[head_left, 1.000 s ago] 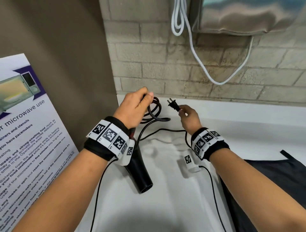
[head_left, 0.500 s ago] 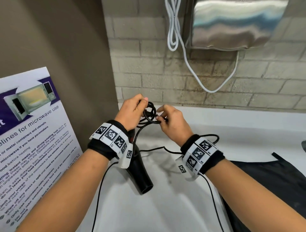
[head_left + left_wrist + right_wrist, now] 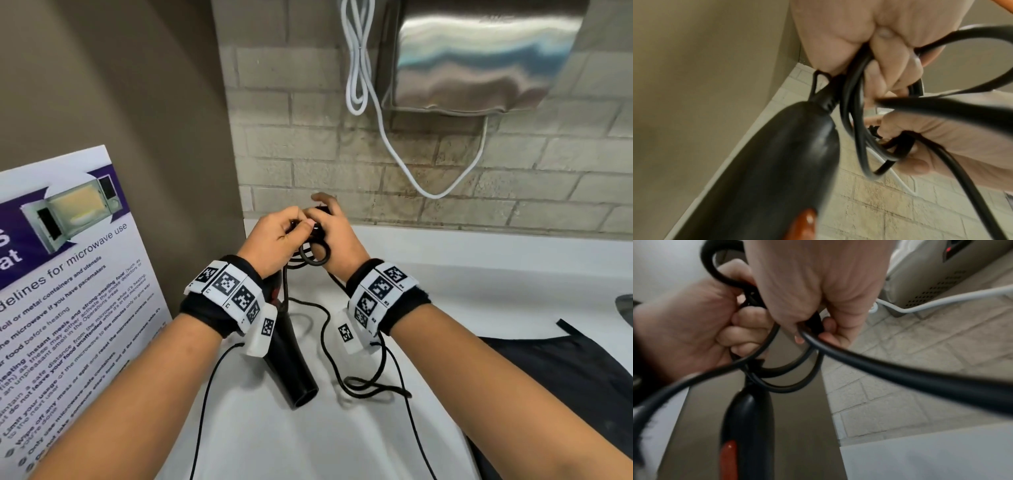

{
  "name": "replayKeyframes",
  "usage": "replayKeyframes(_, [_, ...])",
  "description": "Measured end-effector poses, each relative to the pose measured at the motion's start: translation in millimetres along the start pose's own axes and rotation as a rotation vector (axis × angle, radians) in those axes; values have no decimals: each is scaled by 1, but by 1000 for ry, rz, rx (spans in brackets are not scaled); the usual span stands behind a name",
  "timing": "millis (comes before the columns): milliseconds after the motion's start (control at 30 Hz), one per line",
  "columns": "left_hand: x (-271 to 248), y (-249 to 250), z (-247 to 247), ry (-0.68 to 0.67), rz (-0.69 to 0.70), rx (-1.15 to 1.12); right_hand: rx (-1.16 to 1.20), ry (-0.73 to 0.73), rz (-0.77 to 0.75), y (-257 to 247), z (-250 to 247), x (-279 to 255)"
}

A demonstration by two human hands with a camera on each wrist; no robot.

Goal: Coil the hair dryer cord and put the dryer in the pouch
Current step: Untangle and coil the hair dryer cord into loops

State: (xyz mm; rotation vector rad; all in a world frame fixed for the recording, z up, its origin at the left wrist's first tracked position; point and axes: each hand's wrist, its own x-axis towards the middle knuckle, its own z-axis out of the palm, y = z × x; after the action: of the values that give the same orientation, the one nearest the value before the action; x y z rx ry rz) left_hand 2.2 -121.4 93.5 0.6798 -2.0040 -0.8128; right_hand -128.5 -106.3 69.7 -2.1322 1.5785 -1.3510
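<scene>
The black hair dryer (image 3: 291, 359) hangs nozzle-down over the white counter (image 3: 479, 267), its red switch (image 3: 803, 225) showing. My left hand (image 3: 277, 236) grips the top of the handle together with several loops of the black cord (image 3: 313, 255), as the left wrist view shows at the left hand (image 3: 879, 53). My right hand (image 3: 329, 226) sits against it and pinches the cord (image 3: 900, 369) at the coil, fingers (image 3: 830, 327) curled round it. Slack cord (image 3: 370, 389) lies on the counter. The black pouch (image 3: 565, 377) lies flat at the right.
A microwave poster (image 3: 68, 274) leans at the left against a brown wall. A steel hand dryer (image 3: 479, 58) with a white cable (image 3: 394, 147) hangs on the brick wall behind. Thin wrist-camera wires trail under both arms.
My right hand brought the plug end from the right over to my left hand's coil; both hands now meet. More cord is looped, and slack has dropped onto the counter.
</scene>
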Motion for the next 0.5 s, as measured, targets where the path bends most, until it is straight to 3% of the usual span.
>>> replayKeyframes(167, [-4,-6,-4,90,-14,-72,-218,-132,-7,-2,-18,6])
replayKeyframes(367, [-7,-10,-6,127,-31,-35,-195,-347,-97,6,-38,2])
replayKeyframes(433, [-6,-10,-5,132,-34,-21,-260,-301,-84,9,-43,2])
replayKeyframes(500, [-7,-10,-5,129,-22,12,-286,-144,-48,14,-48,3])
